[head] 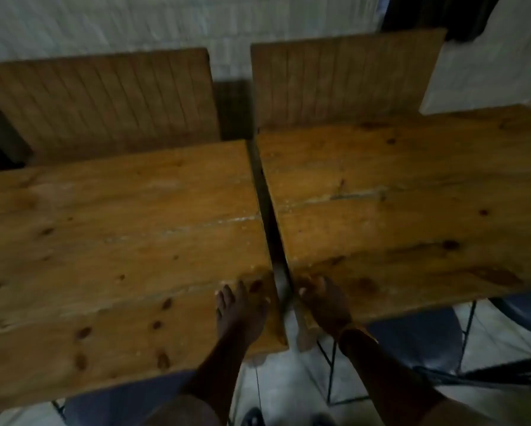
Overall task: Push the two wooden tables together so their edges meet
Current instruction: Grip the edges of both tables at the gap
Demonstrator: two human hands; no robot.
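Two wooden tables stand side by side, the left table point(110, 241) and the right table point(411, 195). A narrow dark gap point(273, 241) runs between their inner edges, from far to near. My left hand point(239, 309) lies flat on the left table's near right corner, fingers spread. On the near left corner of the right table rests my right hand point(325, 299), its fingers curled at the edge by the gap. The frame is blurred, so I cannot tell whether that hand grips the edge.
Two slatted wooden bench backs point(110, 99) point(344, 78) stand behind the tables against a pale wall. Blue chair seats point(417, 339) on black wire legs sit under the near edges. Pale floor tiles point(282, 392) show below, with my feet.
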